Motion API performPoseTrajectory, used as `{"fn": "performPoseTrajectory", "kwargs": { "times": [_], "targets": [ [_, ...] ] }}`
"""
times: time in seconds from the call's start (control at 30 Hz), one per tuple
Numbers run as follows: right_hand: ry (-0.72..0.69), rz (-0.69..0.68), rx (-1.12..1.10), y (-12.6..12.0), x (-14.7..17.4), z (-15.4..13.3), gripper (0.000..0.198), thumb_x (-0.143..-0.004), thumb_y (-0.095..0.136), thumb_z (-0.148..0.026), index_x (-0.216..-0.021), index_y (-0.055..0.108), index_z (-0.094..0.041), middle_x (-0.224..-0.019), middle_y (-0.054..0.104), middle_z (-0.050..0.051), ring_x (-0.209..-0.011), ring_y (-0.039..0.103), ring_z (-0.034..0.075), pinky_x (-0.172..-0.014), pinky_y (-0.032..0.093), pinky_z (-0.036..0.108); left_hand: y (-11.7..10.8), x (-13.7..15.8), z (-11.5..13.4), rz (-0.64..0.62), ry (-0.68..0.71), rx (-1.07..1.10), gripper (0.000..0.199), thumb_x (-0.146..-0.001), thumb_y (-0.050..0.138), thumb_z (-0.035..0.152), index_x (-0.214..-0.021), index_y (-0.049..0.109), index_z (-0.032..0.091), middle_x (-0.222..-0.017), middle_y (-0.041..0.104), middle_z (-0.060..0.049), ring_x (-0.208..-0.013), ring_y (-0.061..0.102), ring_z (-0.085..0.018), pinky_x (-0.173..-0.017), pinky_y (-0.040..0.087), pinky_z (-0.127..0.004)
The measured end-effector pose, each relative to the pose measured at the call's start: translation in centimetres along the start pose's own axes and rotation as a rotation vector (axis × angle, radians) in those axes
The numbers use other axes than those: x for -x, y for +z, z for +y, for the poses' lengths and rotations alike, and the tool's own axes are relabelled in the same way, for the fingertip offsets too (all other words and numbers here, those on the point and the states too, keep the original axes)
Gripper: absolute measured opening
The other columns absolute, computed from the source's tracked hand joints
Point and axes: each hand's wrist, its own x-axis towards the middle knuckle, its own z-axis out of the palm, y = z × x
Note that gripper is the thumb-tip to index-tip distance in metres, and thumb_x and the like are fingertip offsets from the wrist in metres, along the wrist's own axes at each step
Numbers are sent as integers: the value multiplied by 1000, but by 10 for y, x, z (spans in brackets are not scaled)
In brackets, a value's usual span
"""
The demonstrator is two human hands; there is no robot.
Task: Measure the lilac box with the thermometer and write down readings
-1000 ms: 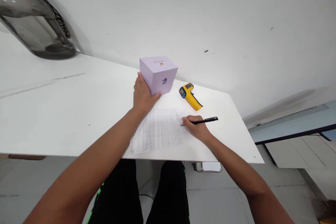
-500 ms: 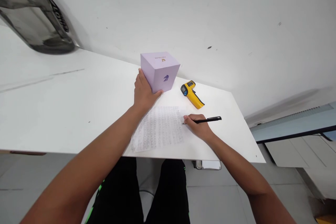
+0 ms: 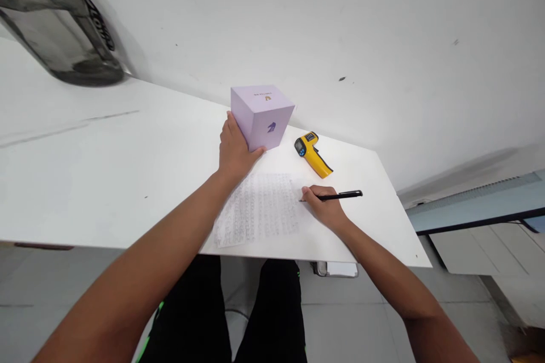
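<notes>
My left hand (image 3: 238, 147) grips the lower left of a lilac box (image 3: 266, 122), its thumb across the front corner and its fingers along the left side. The box stands on the white table by the wall. In my right hand (image 3: 322, 203) a black pen (image 3: 346, 194) is pinched, its tip pointing left just beside the right edge of a paper sheet (image 3: 258, 210). Rows of small handwriting cover that sheet. Behind my right hand lies a yellow infrared thermometer (image 3: 314, 154) with a dark display.
A large grey translucent bottle (image 3: 55, 28) stands at the back left against the white wall (image 3: 298, 22). The white table (image 3: 106, 181) ends at a slanted right edge. Beyond it is a pale blue panel with a black edge (image 3: 477, 218).
My right hand and the pen have shifted slightly right, away from the writing. The left hand still holds the box, and the whole view has moved a little.
</notes>
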Motion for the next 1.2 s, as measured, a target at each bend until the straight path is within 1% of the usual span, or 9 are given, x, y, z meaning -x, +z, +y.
{"fn": "performPoseTrajectory", "kwargs": {
  "times": [0.2,0.3,0.4,0.5,0.63,0.8,0.9,1.07,1.2],
  "targets": [
    [-17,-76,-2,-2,-1,4,46,-92,55,-47,-56,58,-19,-55,58,0,-56,52,14,-56,40,27,0,0,4,5,-25,-21,131,-68,89,32,-159,-2,9,-164,15,-27,-151,19,-46,-120,18,-73],
    [-39,18,40,-2,-2,7,46,-95,53,-48,-59,61,-19,-58,61,1,-59,57,16,-59,45,28,3,-1,1,41,-23,-70,128,-67,87,30,-160,0,13,-164,19,-25,-150,23,-44,-123,21,-67],
    [-166,220,154,5,-1,13,38,-98,51,-44,-73,68,-20,-70,67,4,-69,64,19,-69,51,31,6,0,-3,57,0,-101,126,-66,86,32,-159,3,14,-162,24,-26,-149,27,-45,-122,27,-63],
    [-380,210,348,18,-6,21,28,-97,48,-32,-105,72,-18,-100,69,11,-87,68,22,-77,55,34,7,-1,-6,88,17,-64,122,-64,83,34,-158,7,19,-158,31,-23,-146,32,-44,-119,32,-62],
    [-225,57,719,28,-24,13,57,-88,39,-6,-140,56,-20,-121,64,13,-91,68,21,-74,54,31,3,-4,-7,87,-16,-47,117,-66,81,40,-158,11,21,-154,38,-20,-142,39,-41,-117,34,-59],
    [106,330,903,25,-58,-11,55,-97,50,-31,-149,47,-14,-131,59,21,-118,58,34,-95,45,47,-1,-6,-3,29,-81,-37,116,-66,79,52,-158,17,19,-150,44,-20,-139,42,-40,-114,38,-53],
    [292,325,844,24,-75,-9,64,-96,54,-47,-150,45,-13,-134,59,22,-123,55,36,-96,43,48,-1,-6,-3,-20,-99,22,113,-68,77,58,-157,21,18,-146,49,-21,-137,46,-39,-110,41,-52],
    [329,321,714,16,-86,7,59,-93,59,-49,-139,55,-14,-125,65,20,-120,60,34,-94,46,43,0,-7,-6,-50,-126,165,111,-66,76,65,-156,29,19,-141,56,-19,-133,52,-35,-106,45,-47],
    [278,423,150,4,-82,13,49,-86,63,-50,-125,62,-19,-110,70,11,-105,65,28,-89,51,41,-1,-6,-8,-66,-137,241,104,-68,76,66,-153,36,22,-138,60,-17,-128,58,-33,-101,49,-43]
  ]
}}
